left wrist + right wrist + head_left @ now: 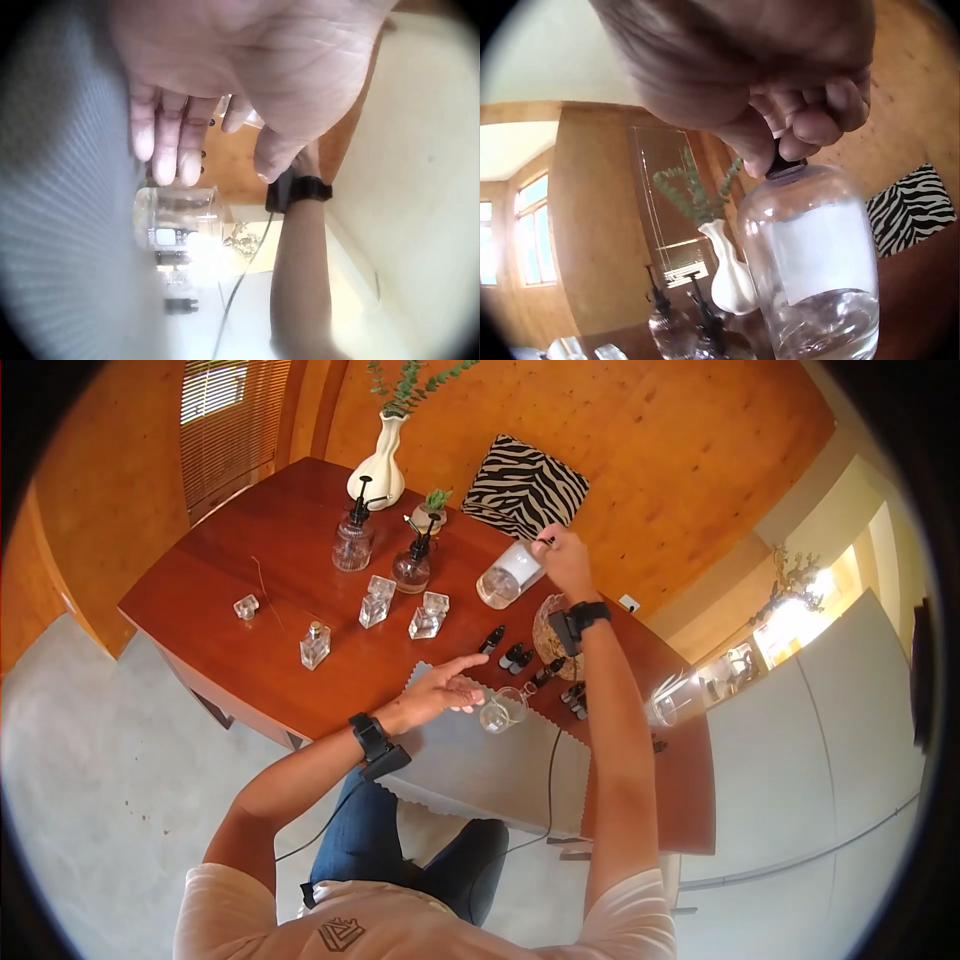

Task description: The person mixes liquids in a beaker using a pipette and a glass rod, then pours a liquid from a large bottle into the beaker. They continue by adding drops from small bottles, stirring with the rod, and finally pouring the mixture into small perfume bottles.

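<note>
My right hand (566, 563) pinches a large clear glass bottle (509, 574) by its dark cap (784, 163), thumb on one side and curled fingers on the other. The bottle has a white label, clear liquid in its lower part, and hangs tilted over the table in the head view. My left hand (437, 692) hovers over the grey cloth (490, 765) with its fingers extended and holds nothing. Just beyond its fingertips a small glass beaker (503, 712) stands on the cloth. White markings show on the beaker in the left wrist view.
Small dark dropper bottles (515, 657) stand beyond the beaker, near a round woven mat (548, 622). Farther left are square glass perfume bottles (376, 603), two spray bottles (352, 543) and a white vase (378, 472). A cable (553, 780) crosses the cloth.
</note>
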The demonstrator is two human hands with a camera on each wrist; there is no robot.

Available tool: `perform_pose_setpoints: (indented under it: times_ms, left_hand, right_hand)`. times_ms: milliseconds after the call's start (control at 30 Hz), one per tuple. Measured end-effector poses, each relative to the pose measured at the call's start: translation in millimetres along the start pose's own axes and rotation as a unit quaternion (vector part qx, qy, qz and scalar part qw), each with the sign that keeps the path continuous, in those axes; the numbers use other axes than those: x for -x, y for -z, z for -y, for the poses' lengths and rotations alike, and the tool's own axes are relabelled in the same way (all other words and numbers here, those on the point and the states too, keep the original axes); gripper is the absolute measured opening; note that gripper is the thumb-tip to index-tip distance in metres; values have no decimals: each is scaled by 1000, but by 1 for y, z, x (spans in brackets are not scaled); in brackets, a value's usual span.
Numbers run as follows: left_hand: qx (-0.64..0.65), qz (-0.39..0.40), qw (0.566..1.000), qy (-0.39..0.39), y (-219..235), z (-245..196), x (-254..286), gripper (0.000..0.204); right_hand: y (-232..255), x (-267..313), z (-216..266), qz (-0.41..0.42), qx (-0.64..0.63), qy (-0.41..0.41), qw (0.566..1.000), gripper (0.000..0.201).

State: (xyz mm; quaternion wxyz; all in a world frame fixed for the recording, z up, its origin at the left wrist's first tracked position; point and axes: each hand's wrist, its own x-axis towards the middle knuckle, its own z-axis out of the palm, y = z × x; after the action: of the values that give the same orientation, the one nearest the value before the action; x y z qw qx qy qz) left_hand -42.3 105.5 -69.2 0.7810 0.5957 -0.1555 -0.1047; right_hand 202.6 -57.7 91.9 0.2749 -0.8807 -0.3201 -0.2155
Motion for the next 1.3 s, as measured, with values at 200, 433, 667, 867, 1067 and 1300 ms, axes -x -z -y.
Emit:
perform_pose_setpoints:
  times_ms: [200,433,667,867,1067,1300]
  left_hand:
    - [-5,-7,1000,7,4,8,-4,58]
    - [-8,7,1000,-8,8,20,-9,52]
    - [-49,-12,999,8,6,8,-7,42]
    - [-64,-15,998,23,5,10,-9,41]
    - [-80,-29,996,35,3,10,-8,41]
    - [-88,-38,995,33,2,10,-10,39]
  right_hand:
    - [-59,2,-18,30,60,-29,997,20]
    - [-48,21,-22,-16,21,-7,1000,63]
    - [47,191,49,207,-341,-136,907,24]
    - [129,293,2,-80,-312,-254,912,25]
    - [220,303,-212,-296,-126,-276,906,30]
    - [245,276,-281,-145,-115,-440,878,13]
